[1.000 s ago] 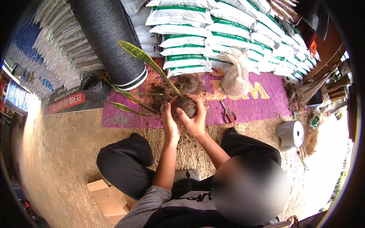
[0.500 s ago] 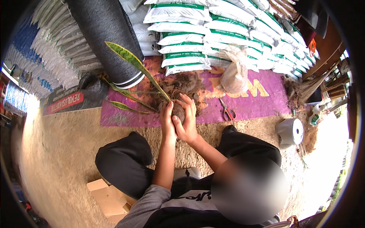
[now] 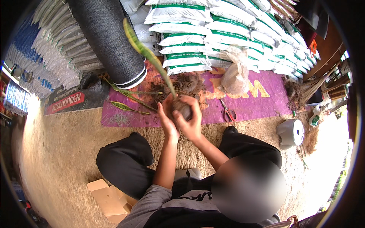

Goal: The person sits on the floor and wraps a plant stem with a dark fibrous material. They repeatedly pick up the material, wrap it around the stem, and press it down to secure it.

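Observation:
A snake plant cutting with one long yellow-edged green leaf (image 3: 153,57) stands up from a round brown root ball (image 3: 183,109). My right hand (image 3: 193,121) curls round the ball's right side, its thumb across the front. Against the ball's left side my left hand (image 3: 169,121) is cupped, its fingers partly hidden behind the plant. Loose dark soil and root fibres (image 3: 189,84) lie on the purple sheet just beyond my hands. More snake plant leaves (image 3: 127,108) lie to the left on the sheet.
Red-handled scissors (image 3: 229,114) and a cloudy plastic bag (image 3: 234,74) lie right of the soil on the purple sheet (image 3: 266,106). A dark mesh roll (image 3: 110,45) leans in from the far left. Stacked white-and-green sacks (image 3: 186,45) line the back. A grey pot (image 3: 290,133) sits at right.
The root ball has turned in my hands, and the leaf has swung more upright and to the right. My right hand now wraps higher round the ball; my left palm has opened outward slightly.

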`<state>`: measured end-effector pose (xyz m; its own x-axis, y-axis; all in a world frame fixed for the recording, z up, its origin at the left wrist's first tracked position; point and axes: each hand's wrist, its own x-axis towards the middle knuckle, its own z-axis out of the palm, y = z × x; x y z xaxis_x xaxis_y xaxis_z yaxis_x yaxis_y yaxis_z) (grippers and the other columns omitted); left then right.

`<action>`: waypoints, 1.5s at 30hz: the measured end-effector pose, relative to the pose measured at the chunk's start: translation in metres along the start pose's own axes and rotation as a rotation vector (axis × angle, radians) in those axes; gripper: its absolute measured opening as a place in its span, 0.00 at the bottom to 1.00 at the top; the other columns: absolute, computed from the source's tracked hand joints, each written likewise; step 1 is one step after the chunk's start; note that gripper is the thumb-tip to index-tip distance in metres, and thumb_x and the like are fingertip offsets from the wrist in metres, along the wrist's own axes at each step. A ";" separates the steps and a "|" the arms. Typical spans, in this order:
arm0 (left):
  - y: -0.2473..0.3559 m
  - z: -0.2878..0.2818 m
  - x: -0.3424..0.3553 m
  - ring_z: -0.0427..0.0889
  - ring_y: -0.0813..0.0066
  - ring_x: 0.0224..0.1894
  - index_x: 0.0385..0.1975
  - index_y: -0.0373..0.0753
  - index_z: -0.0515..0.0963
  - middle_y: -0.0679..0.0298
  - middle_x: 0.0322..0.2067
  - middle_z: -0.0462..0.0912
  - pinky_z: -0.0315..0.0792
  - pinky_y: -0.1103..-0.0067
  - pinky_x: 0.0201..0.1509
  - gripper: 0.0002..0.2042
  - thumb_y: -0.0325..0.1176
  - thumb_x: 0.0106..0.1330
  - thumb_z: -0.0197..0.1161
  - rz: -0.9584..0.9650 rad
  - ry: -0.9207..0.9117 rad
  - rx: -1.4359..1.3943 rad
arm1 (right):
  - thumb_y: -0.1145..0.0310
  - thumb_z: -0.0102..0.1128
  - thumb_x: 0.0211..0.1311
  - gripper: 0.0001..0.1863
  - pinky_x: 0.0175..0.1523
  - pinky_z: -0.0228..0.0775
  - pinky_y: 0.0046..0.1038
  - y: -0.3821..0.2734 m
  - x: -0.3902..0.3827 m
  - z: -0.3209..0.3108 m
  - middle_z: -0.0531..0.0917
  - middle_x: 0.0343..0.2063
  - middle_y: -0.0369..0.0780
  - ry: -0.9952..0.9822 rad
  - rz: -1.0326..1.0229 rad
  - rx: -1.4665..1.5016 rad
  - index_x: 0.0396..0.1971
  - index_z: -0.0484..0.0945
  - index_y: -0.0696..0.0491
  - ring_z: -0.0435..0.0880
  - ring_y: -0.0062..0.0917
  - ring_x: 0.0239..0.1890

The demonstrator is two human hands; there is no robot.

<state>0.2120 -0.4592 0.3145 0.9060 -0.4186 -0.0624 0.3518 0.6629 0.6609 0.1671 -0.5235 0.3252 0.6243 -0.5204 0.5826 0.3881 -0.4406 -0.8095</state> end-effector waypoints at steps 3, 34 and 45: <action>0.003 -0.007 0.000 0.70 0.69 0.54 0.49 0.35 0.71 0.59 0.48 0.74 0.60 0.71 0.61 0.25 0.51 0.70 0.37 -0.041 -0.072 -0.250 | 0.61 0.58 0.51 0.22 0.64 0.45 0.44 -0.022 -0.002 -0.001 0.68 0.53 0.49 -0.184 -0.171 -0.396 0.46 0.70 0.55 0.65 0.43 0.57; -0.014 -0.022 0.001 0.75 0.73 0.43 0.43 0.36 0.71 0.60 0.39 0.76 0.71 0.76 0.47 0.21 0.50 0.71 0.41 -0.223 -0.005 0.102 | 0.61 0.47 0.61 0.21 0.64 0.45 0.46 -0.007 0.007 -0.016 0.67 0.55 0.50 -0.136 -0.039 -0.360 0.50 0.69 0.57 0.62 0.45 0.60; -0.011 -0.006 -0.003 0.72 0.68 0.53 0.54 0.37 0.67 0.62 0.50 0.72 0.64 0.72 0.58 0.25 0.52 0.70 0.40 -0.070 0.055 -0.105 | 0.70 0.60 0.50 0.16 0.57 0.60 0.37 -0.001 -0.006 -0.001 0.77 0.41 0.45 -0.061 -0.003 -0.186 0.41 0.73 0.58 0.73 0.40 0.49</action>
<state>0.2068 -0.4620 0.3030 0.8888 -0.4337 -0.1483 0.4349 0.6957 0.5717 0.1627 -0.5205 0.3226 0.6652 -0.4764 0.5749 0.2617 -0.5724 -0.7771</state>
